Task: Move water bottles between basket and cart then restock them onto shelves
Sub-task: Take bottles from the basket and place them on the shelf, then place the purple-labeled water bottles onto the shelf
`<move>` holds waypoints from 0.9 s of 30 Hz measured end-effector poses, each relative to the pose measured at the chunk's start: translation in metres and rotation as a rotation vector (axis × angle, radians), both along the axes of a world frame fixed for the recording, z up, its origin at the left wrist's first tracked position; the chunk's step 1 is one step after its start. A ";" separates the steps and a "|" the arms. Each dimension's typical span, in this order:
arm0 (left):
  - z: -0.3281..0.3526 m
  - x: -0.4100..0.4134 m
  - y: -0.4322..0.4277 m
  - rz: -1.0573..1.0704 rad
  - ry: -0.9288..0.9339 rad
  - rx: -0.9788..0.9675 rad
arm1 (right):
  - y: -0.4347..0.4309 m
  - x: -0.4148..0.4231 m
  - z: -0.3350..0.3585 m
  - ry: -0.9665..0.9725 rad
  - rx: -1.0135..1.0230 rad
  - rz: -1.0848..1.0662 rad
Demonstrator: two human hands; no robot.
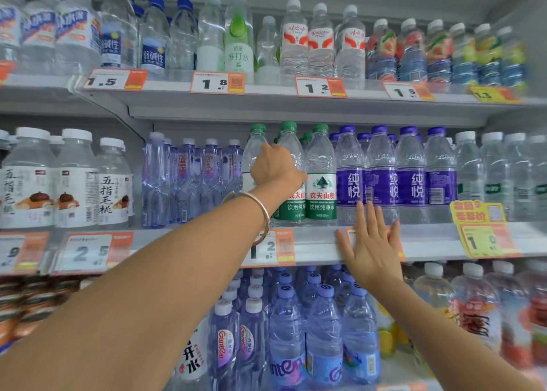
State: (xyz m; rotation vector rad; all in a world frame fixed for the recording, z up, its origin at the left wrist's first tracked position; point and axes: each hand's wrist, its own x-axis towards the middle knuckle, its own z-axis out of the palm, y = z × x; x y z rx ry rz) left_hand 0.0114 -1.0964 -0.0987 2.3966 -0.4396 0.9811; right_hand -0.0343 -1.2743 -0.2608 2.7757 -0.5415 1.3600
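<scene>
On the middle shelf (319, 244) stand three green-capped water bottles. My left hand (273, 167), with a silver bangle on the wrist, is closed around the middle green-capped bottle (291, 148), which stands upright among the others. Another green-capped bottle (321, 177) with a green and white label stands just to its right. My right hand (371, 242) is flat and spread against the shelf's front edge, its fingertips reaching the foot of the purple-labelled bottles (381, 180). It holds nothing.
Purple-tinted bottles (192, 180) stand left of the green-capped ones, white-capped bottles (71, 180) further left. The upper shelf (266, 90) holds several clear bottles behind price tags. Below, blue-capped bottles (324, 331) crowd the lower shelf. No basket or cart shows.
</scene>
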 end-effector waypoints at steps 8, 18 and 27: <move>-0.006 -0.007 -0.004 0.001 -0.023 -0.021 | 0.001 -0.002 0.002 0.020 -0.001 -0.004; -0.025 -0.013 0.005 -0.032 0.039 0.032 | 0.002 -0.005 0.002 0.083 -0.006 -0.026; -0.073 -0.050 0.036 -0.156 0.000 -0.154 | 0.028 -0.030 -0.007 -0.078 -0.091 0.013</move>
